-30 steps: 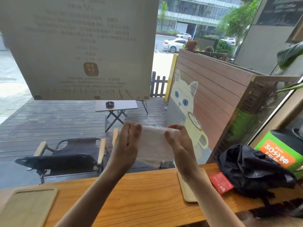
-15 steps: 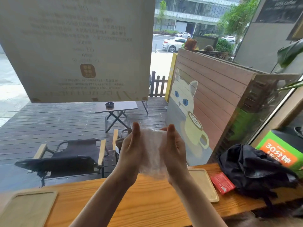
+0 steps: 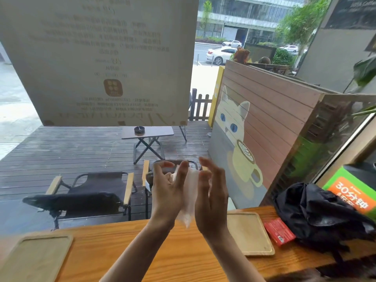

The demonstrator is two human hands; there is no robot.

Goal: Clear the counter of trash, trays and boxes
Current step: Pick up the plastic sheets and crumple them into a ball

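A crumpled white plastic wrapper [image 3: 188,197] is held upright above the wooden tabletop [image 3: 162,257], pressed between two raised palms. The left hand [image 3: 168,189] curls its fingers around the wrapper's upper part; the right hand [image 3: 213,197] lies flat against its other side, fingers straight and slightly spread. A wooden tray [image 3: 249,234] sits just right of the forearms, a red packet [image 3: 279,234] beside it, touching a black bag [image 3: 319,216]. Another tray [image 3: 34,259] lies far left.

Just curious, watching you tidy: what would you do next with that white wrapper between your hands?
Probably finish crumpling it: the white wrapper hangs loose between the left hand and right hand, above the counter, so balling it up should make it easier to bin.
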